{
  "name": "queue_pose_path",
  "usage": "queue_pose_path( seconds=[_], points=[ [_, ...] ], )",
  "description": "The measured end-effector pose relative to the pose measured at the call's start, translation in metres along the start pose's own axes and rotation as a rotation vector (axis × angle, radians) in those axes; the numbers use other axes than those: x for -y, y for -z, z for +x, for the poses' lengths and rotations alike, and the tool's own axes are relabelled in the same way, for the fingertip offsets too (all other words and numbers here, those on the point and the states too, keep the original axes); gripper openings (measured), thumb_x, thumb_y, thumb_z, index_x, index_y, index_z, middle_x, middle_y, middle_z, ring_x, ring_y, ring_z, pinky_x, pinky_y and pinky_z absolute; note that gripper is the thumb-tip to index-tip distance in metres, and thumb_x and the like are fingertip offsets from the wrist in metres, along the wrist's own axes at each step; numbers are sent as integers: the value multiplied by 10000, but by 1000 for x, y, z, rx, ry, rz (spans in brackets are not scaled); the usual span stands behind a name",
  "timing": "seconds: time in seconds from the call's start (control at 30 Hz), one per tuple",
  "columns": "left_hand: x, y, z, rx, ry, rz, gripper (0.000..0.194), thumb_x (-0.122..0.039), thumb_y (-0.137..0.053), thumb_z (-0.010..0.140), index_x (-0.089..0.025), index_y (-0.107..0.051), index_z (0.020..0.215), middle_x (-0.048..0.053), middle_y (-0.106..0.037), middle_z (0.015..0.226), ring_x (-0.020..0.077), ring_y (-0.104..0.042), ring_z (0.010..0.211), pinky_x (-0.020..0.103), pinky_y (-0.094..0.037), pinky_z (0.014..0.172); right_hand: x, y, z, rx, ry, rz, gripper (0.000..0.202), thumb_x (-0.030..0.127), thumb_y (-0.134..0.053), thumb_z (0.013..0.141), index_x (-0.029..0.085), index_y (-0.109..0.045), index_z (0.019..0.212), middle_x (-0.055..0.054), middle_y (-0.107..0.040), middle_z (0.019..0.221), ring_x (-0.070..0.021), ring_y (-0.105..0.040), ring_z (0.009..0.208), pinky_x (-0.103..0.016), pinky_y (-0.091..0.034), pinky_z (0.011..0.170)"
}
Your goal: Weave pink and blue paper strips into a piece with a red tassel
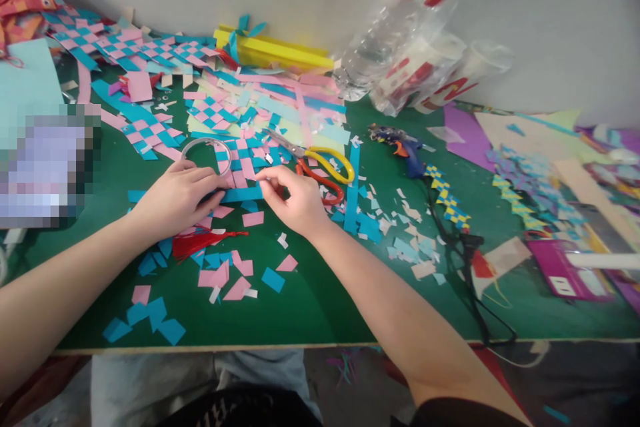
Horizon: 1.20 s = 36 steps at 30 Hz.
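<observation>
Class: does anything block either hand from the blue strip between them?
Nothing visible does: the left hand lies across the blue strip, the right hand is at its right end. The scissors lie beyond the right hand.

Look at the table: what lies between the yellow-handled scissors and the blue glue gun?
A blue paper strip, with a small white scrap at its far end, as the head view shows.

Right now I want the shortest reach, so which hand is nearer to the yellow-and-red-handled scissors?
Right. The right hand is just left of the scissors, close by their handles; the left hand is farther left, beyond the right one.
</observation>
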<state>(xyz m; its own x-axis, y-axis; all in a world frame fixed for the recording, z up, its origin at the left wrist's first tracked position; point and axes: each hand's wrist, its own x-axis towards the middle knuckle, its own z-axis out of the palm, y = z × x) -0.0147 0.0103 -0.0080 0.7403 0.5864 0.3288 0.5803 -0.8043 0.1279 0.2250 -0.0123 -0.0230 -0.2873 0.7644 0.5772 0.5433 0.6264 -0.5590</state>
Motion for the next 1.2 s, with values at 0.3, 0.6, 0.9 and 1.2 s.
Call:
queue_pose_path(
  seconds=[0.3,0.6,0.9,1.2],
  points=[
    [0,1,1,37,-3,0,323,-312,-379,997,-160,-665,999,74,-700,908,205,-652,803,351,-474,769,0,-1,0,21,-12,-17,156,235,-496,920,197,-646,932,52,-539,593,-83,-527,535,-211,-412,539],
    [2,0,0,42,-12,-22,299,-312,-399,994,-167,-655,1045,66,-694,943,203,-650,824,353,-472,790,1,0,0,83,-48,-22,172,232,-486,915,187,-651,926,50,-560,601,-75,-514,521,-204,-399,546],
    [1,1,2,63,-9,-15,335,-321,-369,999,-161,-660,967,66,-689,907,194,-643,802,344,-473,773,0,0,0,107,-60,-30,169,223,-495,911,186,-658,934,49,-569,604,-74,-518,527,-205,-401,556],
    [0,0,1,27,7,-29,315,-315,-388,996,-176,-653,1095,60,-696,912,191,-640,771,354,-468,806,0,0,-1,60,-46,-19,166,241,-490,930,202,-651,950,50,-566,614,-77,-522,534,-206,-414,549]
  ],
)
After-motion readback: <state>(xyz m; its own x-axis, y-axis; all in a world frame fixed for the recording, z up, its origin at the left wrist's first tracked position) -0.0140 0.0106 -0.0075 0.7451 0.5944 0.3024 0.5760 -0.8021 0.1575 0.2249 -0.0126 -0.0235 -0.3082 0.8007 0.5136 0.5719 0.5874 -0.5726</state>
